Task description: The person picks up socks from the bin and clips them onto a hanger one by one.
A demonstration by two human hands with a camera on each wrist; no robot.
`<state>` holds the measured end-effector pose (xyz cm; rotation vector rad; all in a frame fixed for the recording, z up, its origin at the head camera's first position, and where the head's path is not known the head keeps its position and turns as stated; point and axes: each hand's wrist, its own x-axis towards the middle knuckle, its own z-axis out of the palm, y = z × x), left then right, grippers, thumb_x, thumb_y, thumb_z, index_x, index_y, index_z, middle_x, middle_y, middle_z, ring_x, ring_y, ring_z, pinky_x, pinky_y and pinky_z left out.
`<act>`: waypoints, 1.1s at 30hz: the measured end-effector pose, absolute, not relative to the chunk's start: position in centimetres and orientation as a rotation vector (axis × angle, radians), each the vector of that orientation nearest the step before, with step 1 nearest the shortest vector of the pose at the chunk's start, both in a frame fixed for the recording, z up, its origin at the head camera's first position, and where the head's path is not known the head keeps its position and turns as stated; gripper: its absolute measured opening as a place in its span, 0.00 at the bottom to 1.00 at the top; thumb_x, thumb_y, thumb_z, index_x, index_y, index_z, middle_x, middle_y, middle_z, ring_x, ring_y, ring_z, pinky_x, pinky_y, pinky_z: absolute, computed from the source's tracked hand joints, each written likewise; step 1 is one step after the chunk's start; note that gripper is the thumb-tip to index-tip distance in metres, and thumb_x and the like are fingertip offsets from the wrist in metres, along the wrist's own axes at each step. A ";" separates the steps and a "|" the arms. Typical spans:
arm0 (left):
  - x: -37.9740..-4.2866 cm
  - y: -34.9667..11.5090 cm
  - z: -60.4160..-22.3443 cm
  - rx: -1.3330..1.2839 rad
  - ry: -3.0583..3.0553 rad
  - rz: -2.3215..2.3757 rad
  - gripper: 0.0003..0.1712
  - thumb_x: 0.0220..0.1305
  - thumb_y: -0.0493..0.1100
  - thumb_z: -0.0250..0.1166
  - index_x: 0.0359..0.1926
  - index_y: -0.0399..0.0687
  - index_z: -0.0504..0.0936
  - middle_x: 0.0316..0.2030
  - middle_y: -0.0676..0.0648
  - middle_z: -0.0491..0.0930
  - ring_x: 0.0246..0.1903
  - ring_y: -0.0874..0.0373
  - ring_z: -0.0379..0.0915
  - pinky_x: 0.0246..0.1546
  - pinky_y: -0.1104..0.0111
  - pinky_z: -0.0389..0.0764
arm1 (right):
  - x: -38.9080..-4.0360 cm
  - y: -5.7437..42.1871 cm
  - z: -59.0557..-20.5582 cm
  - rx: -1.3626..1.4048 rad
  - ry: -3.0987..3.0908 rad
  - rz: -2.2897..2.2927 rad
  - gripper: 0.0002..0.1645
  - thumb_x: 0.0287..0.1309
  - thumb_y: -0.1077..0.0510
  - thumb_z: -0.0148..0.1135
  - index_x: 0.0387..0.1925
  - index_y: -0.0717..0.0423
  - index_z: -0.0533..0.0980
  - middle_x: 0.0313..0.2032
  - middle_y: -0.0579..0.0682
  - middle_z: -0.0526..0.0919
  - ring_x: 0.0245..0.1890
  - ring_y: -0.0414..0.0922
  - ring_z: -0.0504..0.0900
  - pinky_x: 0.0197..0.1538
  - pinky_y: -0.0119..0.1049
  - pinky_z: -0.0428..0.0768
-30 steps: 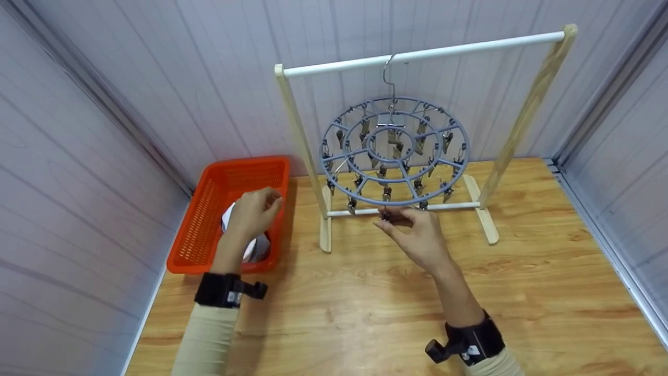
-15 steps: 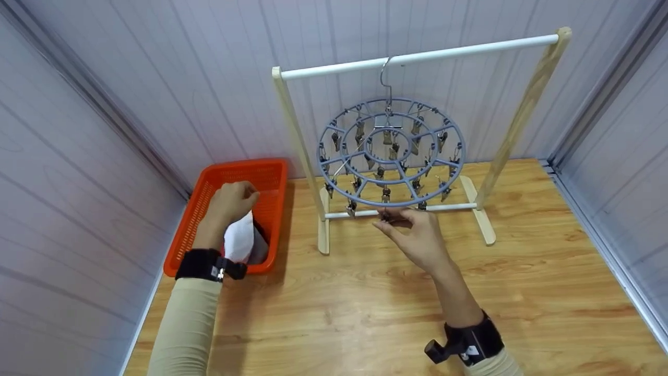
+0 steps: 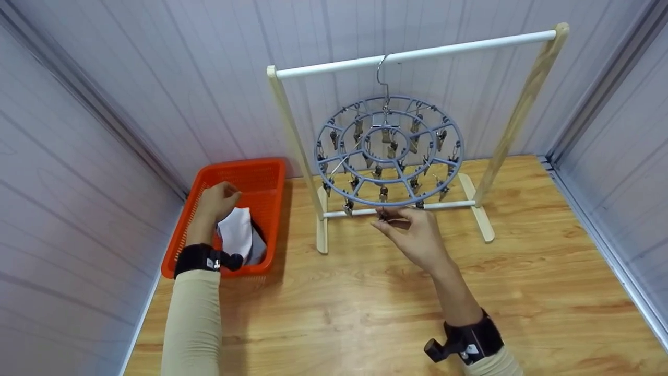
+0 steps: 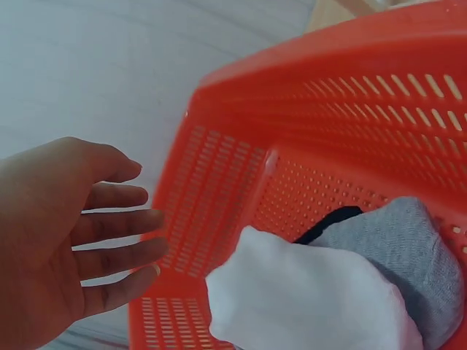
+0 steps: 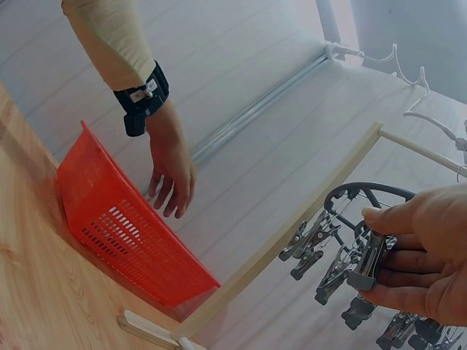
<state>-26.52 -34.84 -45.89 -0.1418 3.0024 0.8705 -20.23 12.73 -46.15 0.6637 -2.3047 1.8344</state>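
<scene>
My right hand pinches a metal clip between thumb and fingers at the front edge of a round grey clip hanger. Several more clips dangle from its rings. Over the left part of an orange plastic basket, my left hand hovers with nothing in it, its fingers loosely bent and spread apart. Inside the basket lie a white sock and a grey sock, with a black piece of fabric partly hidden beneath them.
The hanger hooks onto the white bar of a wooden-legged rack standing on a wood-grain surface. Pale panel walls close in the back and both sides. The basket stands left of the rack.
My left hand has moved left over the basket, uncovering more of the white sock. The right hand stays at the clip throughout.
</scene>
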 end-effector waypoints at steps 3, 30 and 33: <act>-26.7 -35.2 -46.5 -0.210 2.961 0.904 0.24 0.81 0.49 0.55 0.62 0.32 0.77 0.59 0.29 0.78 0.58 0.34 0.75 0.59 0.42 0.77 | -20.2 12.8 -46.1 0.662 -2.306 1.837 0.19 0.63 0.58 0.77 0.53 0.63 0.86 0.49 0.53 0.90 0.49 0.51 0.89 0.53 0.40 0.87; -25.9 -37.2 -50.1 -0.488 2.752 0.849 0.27 0.80 0.48 0.53 0.62 0.25 0.74 0.58 0.26 0.75 0.58 0.32 0.72 0.61 0.42 0.75 | -20.2 12.8 -46.0 0.623 -2.322 1.874 0.18 0.63 0.59 0.77 0.53 0.61 0.87 0.49 0.58 0.89 0.49 0.49 0.90 0.52 0.36 0.86; -25.9 -37.1 -49.9 -0.488 2.780 0.832 0.21 0.80 0.48 0.54 0.50 0.30 0.77 0.47 0.31 0.76 0.49 0.37 0.74 0.50 0.49 0.77 | -20.2 12.8 -46.0 0.624 -2.316 1.872 0.18 0.63 0.59 0.77 0.53 0.61 0.87 0.49 0.56 0.90 0.49 0.49 0.90 0.52 0.34 0.86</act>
